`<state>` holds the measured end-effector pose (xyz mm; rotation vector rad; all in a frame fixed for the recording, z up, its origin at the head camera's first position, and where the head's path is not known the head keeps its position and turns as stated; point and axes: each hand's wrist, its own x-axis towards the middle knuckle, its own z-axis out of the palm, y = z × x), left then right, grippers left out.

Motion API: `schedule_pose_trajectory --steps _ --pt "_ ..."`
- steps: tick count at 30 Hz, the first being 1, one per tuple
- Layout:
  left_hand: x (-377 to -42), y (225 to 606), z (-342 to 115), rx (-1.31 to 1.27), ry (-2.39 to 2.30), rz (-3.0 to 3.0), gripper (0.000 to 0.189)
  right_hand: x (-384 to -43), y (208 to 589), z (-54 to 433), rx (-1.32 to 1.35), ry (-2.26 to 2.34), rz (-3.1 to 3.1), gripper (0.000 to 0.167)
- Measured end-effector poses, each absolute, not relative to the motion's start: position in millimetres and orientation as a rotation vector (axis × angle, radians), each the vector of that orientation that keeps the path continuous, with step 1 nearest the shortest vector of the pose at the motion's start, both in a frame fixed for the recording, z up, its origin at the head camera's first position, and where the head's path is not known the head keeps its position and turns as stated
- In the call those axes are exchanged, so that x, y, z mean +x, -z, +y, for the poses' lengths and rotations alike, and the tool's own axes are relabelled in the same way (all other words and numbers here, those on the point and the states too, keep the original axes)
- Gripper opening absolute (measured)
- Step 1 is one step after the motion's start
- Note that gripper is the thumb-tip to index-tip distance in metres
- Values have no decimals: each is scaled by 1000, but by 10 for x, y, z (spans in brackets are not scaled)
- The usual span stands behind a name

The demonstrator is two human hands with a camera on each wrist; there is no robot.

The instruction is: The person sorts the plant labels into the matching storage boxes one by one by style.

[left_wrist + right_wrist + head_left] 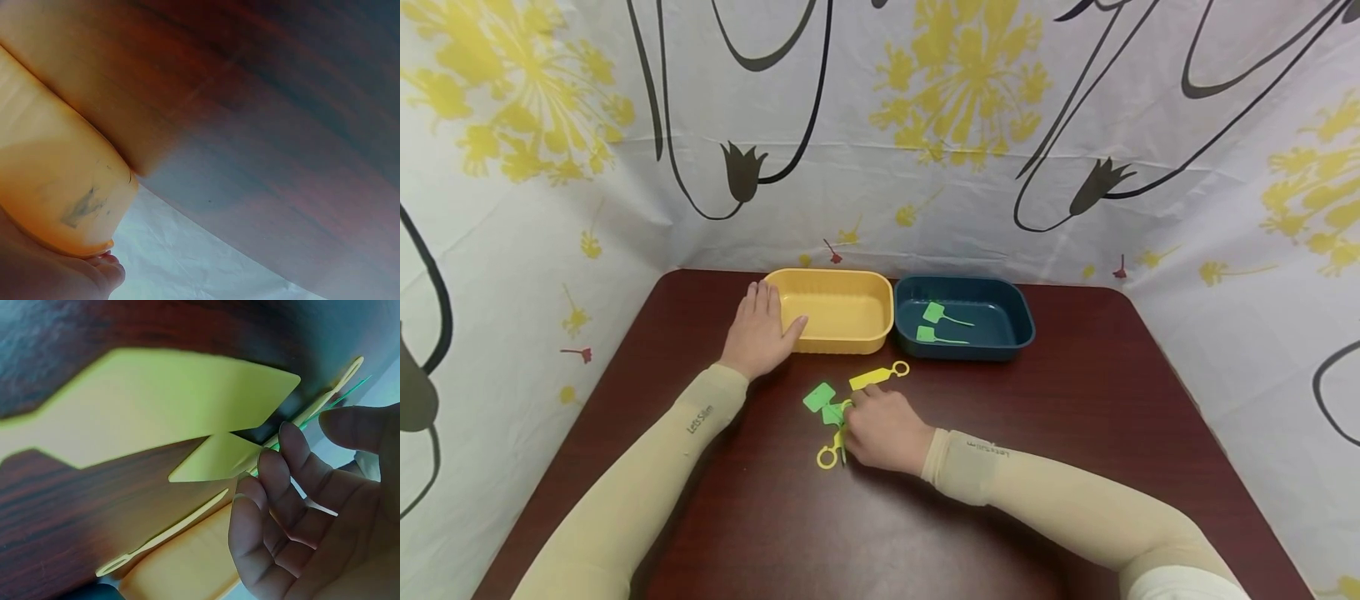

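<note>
My left hand (758, 335) rests on the left side of a yellow plastic bin (880, 340), fingers straight and thumb at its front rim. In the left wrist view, fingertips (111, 273) show at the bin's rim. My right hand (886, 429) is over a small pile of plastic tags. Its bent fingers (250, 515) are at a yellow tag (215, 459), with a gap between thumb and index finger. A green tag (819, 397) lies left of the hand. Beyond the fingers lies another yellow tag with a ring (871, 378). Part of the pile is hidden by the hand.
A dark blue bin (1028, 332) stands against the yellow bin's right side. It holds two green tags (934, 313) with thin tails. Both bins stand near the back edge of the dark red table (1112, 417), before a patterned cloth (865, 108).
</note>
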<state>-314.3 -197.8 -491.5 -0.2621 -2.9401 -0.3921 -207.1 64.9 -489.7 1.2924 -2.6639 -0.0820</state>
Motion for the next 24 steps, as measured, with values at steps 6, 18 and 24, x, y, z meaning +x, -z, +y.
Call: schedule_pose_trajectory --steps 6,18,24 --pt "-3150 4920 -1985 -253 403 -2946 98 -2063 4903 617 1292 86 -2642 17" --pt "-3162 4927 -1990 -254 397 -2949 99 -2099 4900 592 1350 120 -2619 8" --pt "-3159 4936 -1996 -264 395 -2941 99 -2147 4919 588 1410 128 -2596 10"
